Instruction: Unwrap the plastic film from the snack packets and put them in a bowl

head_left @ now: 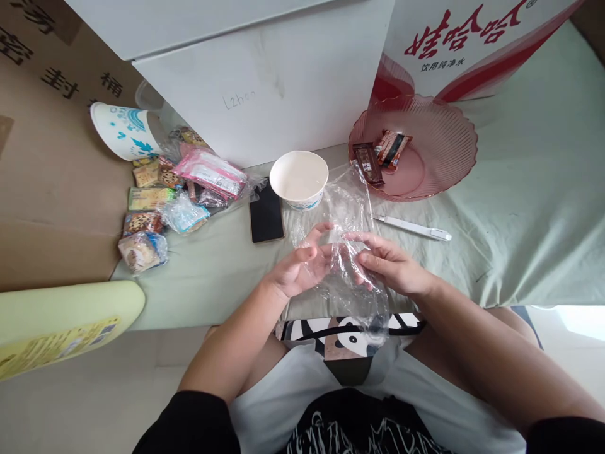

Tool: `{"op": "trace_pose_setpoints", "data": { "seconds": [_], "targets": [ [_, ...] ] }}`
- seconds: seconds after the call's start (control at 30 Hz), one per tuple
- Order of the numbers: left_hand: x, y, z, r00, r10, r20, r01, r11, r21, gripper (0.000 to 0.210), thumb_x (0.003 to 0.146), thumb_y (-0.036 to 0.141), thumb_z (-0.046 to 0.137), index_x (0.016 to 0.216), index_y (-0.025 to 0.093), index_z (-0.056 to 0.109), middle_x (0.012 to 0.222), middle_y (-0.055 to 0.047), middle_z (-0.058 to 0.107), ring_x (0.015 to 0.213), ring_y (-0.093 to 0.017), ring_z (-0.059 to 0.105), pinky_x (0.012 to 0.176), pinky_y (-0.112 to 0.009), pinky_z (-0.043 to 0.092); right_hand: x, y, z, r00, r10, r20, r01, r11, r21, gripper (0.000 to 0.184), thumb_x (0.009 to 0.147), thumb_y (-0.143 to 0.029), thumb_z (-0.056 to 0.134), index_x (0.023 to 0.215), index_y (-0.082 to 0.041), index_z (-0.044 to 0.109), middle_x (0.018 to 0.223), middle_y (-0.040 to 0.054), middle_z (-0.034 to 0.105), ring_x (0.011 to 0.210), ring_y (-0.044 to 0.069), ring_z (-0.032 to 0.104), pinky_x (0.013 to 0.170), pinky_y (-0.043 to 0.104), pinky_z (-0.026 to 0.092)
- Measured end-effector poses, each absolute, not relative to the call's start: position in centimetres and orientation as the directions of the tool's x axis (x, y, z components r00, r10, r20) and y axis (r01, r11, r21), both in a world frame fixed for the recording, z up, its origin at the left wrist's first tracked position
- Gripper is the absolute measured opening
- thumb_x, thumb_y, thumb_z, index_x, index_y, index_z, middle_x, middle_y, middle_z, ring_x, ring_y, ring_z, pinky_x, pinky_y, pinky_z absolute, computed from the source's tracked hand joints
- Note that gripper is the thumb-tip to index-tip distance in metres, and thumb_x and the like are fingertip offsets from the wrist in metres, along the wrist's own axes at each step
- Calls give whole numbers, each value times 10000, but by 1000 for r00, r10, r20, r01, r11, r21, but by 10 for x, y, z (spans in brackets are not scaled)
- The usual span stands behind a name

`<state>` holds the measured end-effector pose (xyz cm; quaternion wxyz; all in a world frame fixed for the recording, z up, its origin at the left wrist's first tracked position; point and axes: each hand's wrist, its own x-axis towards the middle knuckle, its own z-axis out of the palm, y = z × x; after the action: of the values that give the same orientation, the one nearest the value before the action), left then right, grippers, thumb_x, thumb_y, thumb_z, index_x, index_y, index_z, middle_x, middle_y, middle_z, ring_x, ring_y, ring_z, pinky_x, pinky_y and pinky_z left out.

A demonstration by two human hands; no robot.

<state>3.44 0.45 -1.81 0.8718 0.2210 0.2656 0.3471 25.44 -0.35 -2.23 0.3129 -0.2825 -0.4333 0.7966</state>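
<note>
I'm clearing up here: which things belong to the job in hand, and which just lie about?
Apparently the job:
crinkled clear plastic bag, touched by left hand and right hand

Untouched, likely lying about:
black rectangular smartphone
slim white utility knife
red-and-white cardboard box

Pretty soft, even light here, with a washed-out patch of floor [583, 321] at the far right, so it's probably coming from that side. The clear plastic [352, 268] throws sharp little glints. Wide-lens stretch bends stuff near the edges, and the print [70, 343] at lower left is kinda smeary.
</note>
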Motion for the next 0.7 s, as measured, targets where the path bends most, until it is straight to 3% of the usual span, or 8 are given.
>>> {"op": "trace_pose_setpoints", "data": {
  "seconds": [0.23, 0.4, 0.57, 0.7],
  "targets": [
    [36, 6, -9, 388, 856, -342, -651, 517, 555, 630, 609, 280, 934, 1129, 295, 580, 717, 75, 574, 787, -148, 703, 741, -261, 569, 254, -3, -21, -645, 744, -177, -185, -376, -908, 497, 962, -472, 639, 1390, -240, 537, 679, -45, 672, 519, 88, 495, 504, 240, 400],
    [40, 9, -13, 260, 912, -317, -493, 408, 768, 553, 704, 247, 884, 1116, 278, 517, 728, 91, 588, 592, -95, 656, 572, -216, 537, 251, -1, -22, -516, 840, -166, -162, -287, -944, 589, 904, -472, 709, 1389, -251, 457, 863, -5, 695, 669, 112, 592, 596, 267, 476],
    [33, 15, -19, 74, 955, -288, -397, 293, 870, 813, 730, 317, 876, 1360, 349, 363, 800, 75, 701, 582, -102, 688, 559, -206, 531, 250, -1, -23, -426, 892, -152, -80, -205, -976, 485, 951, -408, 623, 1351, -218, 426, 698, -35, 651, 632, 131, 601, 620, 298, 482],
    [26, 19, -22, -27, 970, -241, -427, 207, 880, 973, 752, 391, 864, 1483, 399, 222, 840, 62, 740, 688, -116, 732, 661, -219, 572, 249, -1, -22, -396, 903, -165, -53, -202, -978, 660, 949, -369, 606, 1494, -232, 262, 666, -45, 647, 610, 167, 630, 620, 343, 507]
  ]
}}
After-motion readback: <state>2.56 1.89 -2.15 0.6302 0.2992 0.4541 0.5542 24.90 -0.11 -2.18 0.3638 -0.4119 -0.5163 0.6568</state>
